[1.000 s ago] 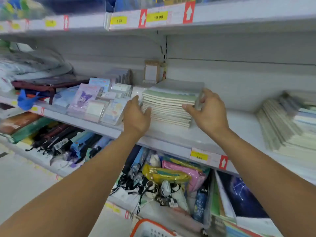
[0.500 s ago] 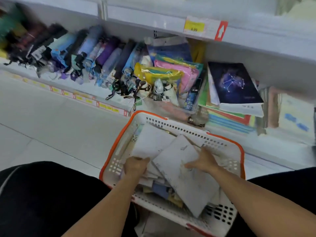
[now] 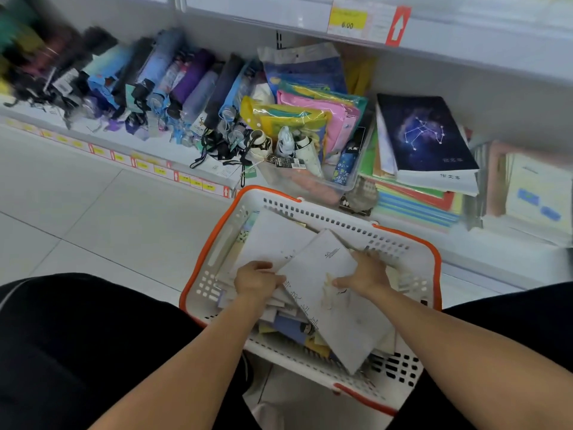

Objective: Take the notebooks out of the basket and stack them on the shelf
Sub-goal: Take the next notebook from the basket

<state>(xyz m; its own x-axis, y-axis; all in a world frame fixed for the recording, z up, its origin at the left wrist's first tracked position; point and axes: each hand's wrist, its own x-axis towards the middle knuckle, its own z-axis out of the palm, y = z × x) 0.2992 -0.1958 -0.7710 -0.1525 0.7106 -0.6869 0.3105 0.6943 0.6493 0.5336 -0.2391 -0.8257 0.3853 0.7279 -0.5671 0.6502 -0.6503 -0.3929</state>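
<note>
Head view, looking down: a white basket [image 3: 400, 243] with an orange rim sits on the floor between the person's knees, filled with a loose pile of notebooks [image 3: 328, 293]. The left hand [image 3: 255, 280] has its fingers curled round the near edge of the pale notebooks on the left of the pile. The right hand [image 3: 367, 274] pinches the right edge of the top white notebook, thumb on its cover. Behind the basket, the low shelf [image 3: 133, 148] holds folded umbrellas [image 3: 173, 85], bright plastic pouches [image 3: 313, 116] and a dark constellation book [image 3: 424, 131] on a stack
</note>
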